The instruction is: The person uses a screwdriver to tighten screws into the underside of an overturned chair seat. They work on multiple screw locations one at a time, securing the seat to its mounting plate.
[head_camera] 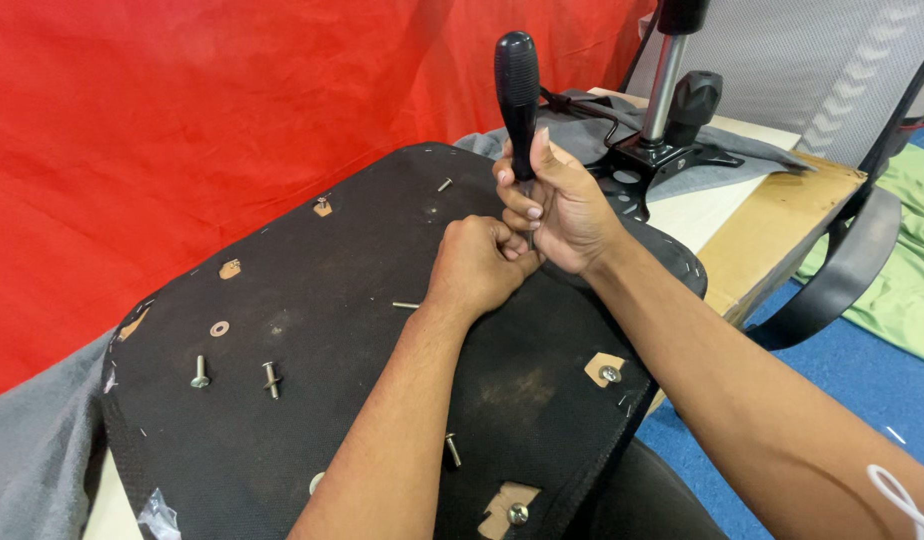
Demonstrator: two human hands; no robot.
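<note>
Screwdriver (518, 100): black handle, held upright over the far middle of an upturned chair seat (362, 340), a black padded panel lying underside up on the worktop (752, 235). The shaft runs down from the handle into the two hands; the tip is hidden and what it bears on cannot be told.

Right hand (567, 205): fingers wrapped and pressed together around the lower handle and upper shaft, thumb side towards the viewer. Left hand (477, 265): closed in a loose fist directly at 7 o'clock of the right hand and touching it, fingers curled in around the shaft's lower end. The handle top stands clear above both hands at 12 o'clock.

Surroundings, working outward. Loose bolts lie on the seat: one (407, 305) just at 9 o'clock of the left wrist, one (445, 185) at 11 o'clock of the hands, two (271, 379) and (199, 373) well apart at 8 o'clock, one (452, 449) beside the left forearm at 6 o'clock. A washer (219, 328) lies at 9 o'clock. Fitted bolts (610, 374) sit in torn patches near the seat's right edge.

Obstructions: both forearms cross the near half of the seat. At 1 o'clock, close behind the hands, stands a chair base with a chrome column (664, 85). A mesh chair back (812, 60) lies beyond it; a red cloth (182, 120) hangs across the rear.
</note>
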